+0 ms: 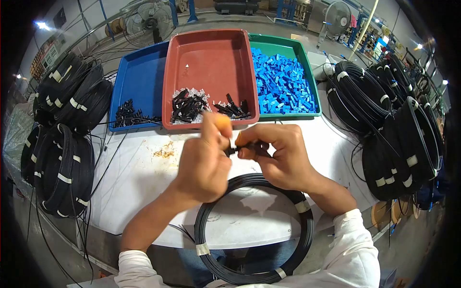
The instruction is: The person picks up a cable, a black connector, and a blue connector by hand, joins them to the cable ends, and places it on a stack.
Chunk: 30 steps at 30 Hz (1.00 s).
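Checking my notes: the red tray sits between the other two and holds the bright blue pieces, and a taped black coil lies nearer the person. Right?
Not quite: the head view shows the blue pieces in the green tray. The red tray does sit in the middle, and the taped coil does lie nearer the person.

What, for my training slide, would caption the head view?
Left hand and right hand meet at a black part, near the red tray.
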{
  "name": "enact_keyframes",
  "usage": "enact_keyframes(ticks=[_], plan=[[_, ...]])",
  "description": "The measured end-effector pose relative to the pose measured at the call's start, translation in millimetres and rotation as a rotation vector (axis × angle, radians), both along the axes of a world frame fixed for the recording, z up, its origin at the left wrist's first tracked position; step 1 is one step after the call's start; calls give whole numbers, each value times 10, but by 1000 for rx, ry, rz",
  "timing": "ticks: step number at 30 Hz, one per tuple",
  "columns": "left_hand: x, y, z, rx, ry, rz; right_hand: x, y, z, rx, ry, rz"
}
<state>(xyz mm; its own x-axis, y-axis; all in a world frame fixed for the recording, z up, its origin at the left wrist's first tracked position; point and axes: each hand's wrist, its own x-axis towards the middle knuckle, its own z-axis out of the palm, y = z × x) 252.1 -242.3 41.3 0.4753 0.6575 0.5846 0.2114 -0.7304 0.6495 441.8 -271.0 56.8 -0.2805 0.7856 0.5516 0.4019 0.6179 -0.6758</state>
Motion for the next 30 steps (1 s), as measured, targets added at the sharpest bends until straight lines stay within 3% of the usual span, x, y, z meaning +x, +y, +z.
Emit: enact_keyframes(ticks=[1,2,4,9,10,11,19,26,28,29,30], plan=[[-9,17,22,-309,-178,-96,16,18,-8,-4,-1,-2],[-59,53,98,-404,-195,-115,42,58,-29,131,-30,-35],[-47,99,117,-291,-278,-132,79,149,-50,416,-88,-97],[-118,137,207,-190,-42,-170,75,192,-87,525,-91,-85],[-119,136,203,-188,-17,-161,68,229,-112,649,-126,-70],[-117,151,184,-191,-18,-158,59,259,-137,771,-160,-53],[-71,205,46,-78,-61,-172,60,416,-306,1050,-175,-19],[51,79,-48,315,-38,58,-22,259,-303,956,-156,-85],[40,60,-54,325,-43,53,-46,152,-248,649,-122,-74],[29,57,-60,292,-35,52,-68,56,-224,373,-85,-83],[24,52,-65,258,-26,51,-58,39,-194,373,-83,-87]])
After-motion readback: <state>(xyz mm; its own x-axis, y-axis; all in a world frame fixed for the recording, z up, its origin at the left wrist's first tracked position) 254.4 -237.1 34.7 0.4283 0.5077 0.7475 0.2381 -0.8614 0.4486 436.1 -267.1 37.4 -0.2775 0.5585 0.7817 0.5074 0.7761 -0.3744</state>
